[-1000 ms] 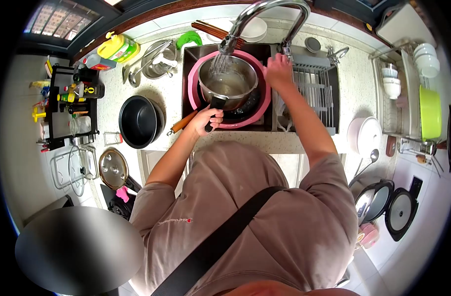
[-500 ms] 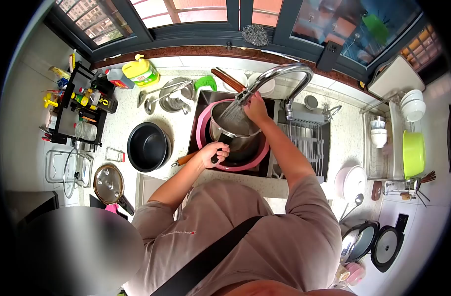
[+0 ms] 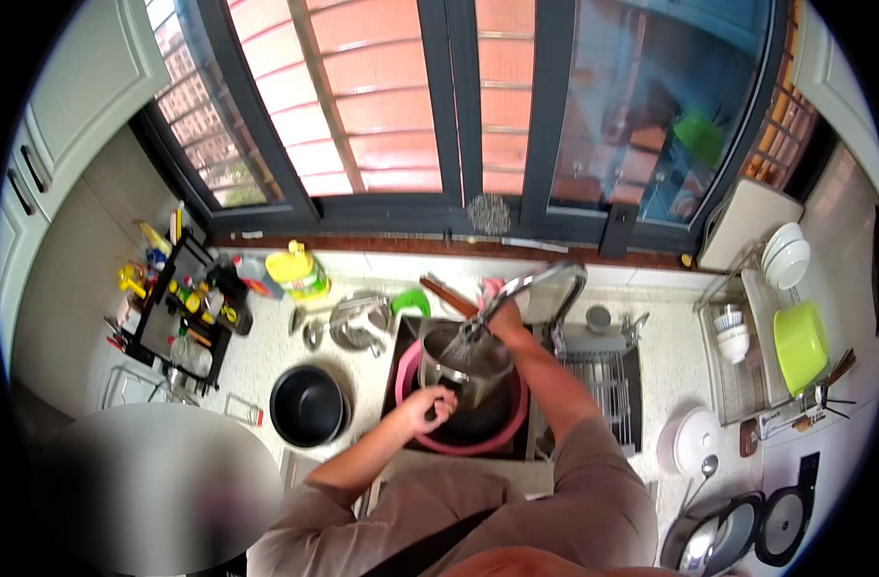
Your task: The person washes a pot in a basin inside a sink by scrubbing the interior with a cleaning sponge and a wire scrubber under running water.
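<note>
My left hand (image 3: 430,409) is closed around the black handle of a metal saucepan (image 3: 473,392), which is over a pink basin (image 3: 408,423) in the sink. Water runs from the chrome faucet (image 3: 478,325) into the saucepan. My right hand (image 3: 504,315) is just behind the faucet's spray head, above the pan's far rim. Its fingers are blurred and partly hidden by the faucet, so whether it grips anything does not show. Wooden chopsticks (image 3: 447,293) lie beside it, near a white dish.
Left of the sink stand an empty black pot (image 3: 308,406), a metal strainer with ladles (image 3: 358,322) and a yellow detergent bottle (image 3: 297,271). On the right are a metal drying rack (image 3: 598,389), a white lidded pot (image 3: 691,442) and a dish rack with a green basin (image 3: 800,346).
The view has tilted up, showing more window and cabinets. My right hand has shifted up behind the spray head. My left hand keeps hold of the saucepan handle, and water still runs.
</note>
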Available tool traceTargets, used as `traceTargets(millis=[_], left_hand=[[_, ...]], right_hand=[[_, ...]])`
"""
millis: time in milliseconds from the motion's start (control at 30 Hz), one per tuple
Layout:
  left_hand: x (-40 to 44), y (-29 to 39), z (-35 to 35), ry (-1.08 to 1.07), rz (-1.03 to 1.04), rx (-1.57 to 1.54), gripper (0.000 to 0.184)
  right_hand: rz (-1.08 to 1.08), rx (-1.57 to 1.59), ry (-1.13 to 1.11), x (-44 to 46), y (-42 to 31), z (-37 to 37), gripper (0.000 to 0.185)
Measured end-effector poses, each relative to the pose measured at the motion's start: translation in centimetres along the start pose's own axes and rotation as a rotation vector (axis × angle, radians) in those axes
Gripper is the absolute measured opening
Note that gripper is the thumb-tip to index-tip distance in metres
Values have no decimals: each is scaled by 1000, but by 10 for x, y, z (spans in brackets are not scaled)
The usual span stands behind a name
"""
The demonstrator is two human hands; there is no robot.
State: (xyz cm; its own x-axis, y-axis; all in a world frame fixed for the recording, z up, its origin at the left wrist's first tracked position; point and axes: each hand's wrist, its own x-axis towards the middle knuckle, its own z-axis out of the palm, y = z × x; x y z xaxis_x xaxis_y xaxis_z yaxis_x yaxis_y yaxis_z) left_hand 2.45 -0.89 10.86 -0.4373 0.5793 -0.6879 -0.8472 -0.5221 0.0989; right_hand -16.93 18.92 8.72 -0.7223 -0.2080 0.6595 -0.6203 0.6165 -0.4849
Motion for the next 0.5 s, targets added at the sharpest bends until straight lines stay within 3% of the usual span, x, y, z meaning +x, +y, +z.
traceTargets(millis=[133,367,500], left_hand=[[6,5,-10,-123,-85,-130,14],[3,0,-8,-112,-88,-113,15],[1,-4,-6,-25,-3,-55,13]], right_hand=[[-54,-39,121,27,12,4,43],[196,46,257,80,18,-1,61],[95,-381,206,107,18,-1,59]])
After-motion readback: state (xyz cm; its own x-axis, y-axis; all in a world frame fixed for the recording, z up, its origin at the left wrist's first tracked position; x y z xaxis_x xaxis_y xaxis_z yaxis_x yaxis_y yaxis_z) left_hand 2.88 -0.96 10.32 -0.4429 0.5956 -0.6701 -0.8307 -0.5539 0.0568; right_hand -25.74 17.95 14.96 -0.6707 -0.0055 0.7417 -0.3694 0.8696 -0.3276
